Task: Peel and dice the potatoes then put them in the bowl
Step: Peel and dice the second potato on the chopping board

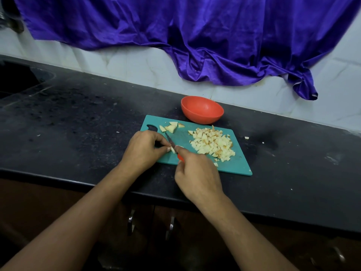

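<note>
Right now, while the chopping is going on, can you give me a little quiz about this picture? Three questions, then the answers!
1. True or false: the orange bowl already holds potato dice.
2. Which hand holds the knife? A) left hand B) right hand C) neither
3. Fill the gap: the pile of diced potato lies on the ___ side of the teal cutting board.

Key:
1. False. The orange bowl is empty.
2. B. The left hand pinches a small potato piece against the board.
3. Right.
</note>
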The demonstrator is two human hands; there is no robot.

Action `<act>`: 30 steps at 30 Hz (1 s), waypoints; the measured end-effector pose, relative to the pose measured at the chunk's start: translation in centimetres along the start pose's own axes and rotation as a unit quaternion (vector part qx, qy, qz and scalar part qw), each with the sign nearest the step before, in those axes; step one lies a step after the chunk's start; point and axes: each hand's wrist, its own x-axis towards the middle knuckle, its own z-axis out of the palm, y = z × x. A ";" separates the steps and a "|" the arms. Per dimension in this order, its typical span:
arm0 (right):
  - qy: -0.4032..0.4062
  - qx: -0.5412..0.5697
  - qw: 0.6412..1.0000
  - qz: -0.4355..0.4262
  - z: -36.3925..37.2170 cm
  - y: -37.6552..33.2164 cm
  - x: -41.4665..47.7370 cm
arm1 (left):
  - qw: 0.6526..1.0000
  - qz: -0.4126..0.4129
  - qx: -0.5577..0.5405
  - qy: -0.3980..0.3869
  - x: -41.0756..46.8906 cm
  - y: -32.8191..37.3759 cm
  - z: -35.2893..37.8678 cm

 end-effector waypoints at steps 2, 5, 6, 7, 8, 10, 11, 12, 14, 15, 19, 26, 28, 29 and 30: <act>-0.008 -0.009 1.000 0.003 0.1 -0.1 0.1 | 1.000 0.000 0.001 0.001 0.0 -0.1 0.0; -0.017 -0.030 0.999 -0.003 0.3 -0.2 0.2 | 1.000 0.003 0.001 0.003 0.1 -0.2 0.1; -0.021 -0.035 0.999 -0.004 0.3 -0.1 0.2 | 1.000 0.002 0.003 0.003 0.1 -0.2 0.2; -0.023 -0.040 0.999 -0.006 0.3 -0.1 0.2 | 1.000 0.002 0.005 0.002 0.1 -0.2 0.2; -0.025 -0.048 0.998 -0.011 0.3 -0.1 0.2 | 1.000 0.004 0.006 0.003 0.1 -0.2 0.2; -0.032 -0.065 0.997 -0.020 0.4 0.1 0.1 | 1.000 0.010 0.007 0.006 0.1 -0.1 0.2; -0.036 -0.069 0.997 -0.023 0.4 0.2 0.1 | 1.000 0.011 0.009 0.006 0.1 -0.1 0.1; -0.039 -0.071 0.996 -0.026 0.3 0.4 0.1 | 1.000 0.011 0.011 0.006 0.1 -0.1 0.1; -0.036 -0.063 0.997 -0.027 0.3 0.6 -0.1 | 1.000 0.011 0.014 0.005 0.0 0.0 0.0; -0.031 -0.048 0.998 -0.025 0.3 0.8 -0.1 | 1.000 0.012 0.013 0.004 0.0 0.0 0.0; -0.004 0.086 0.996 0.010 0.3 2.4 -0.2 | 1.000 0.020 0.012 -0.001 -0.1 0.0 0.0; 0.040 0.210 0.976 0.045 0.6 5.6 0.4 | 0.999 0.031 0.017 -0.035 0.2 0.0 0.0; 0.050 0.245 0.967 0.044 1.0 6.2 0.3 | 0.997 0.055 0.018 -0.059 0.5 0.0 -0.2; 0.055 0.268 0.961 0.048 1.1 6.5 0.4 | 0.994 0.073 0.024 -0.082 0.8 -0.1 -0.4; 0.059 0.284 0.956 0.050 1.2 6.7 0.4 | 0.989 0.093 0.030 -0.111 1.3 -0.1 -0.7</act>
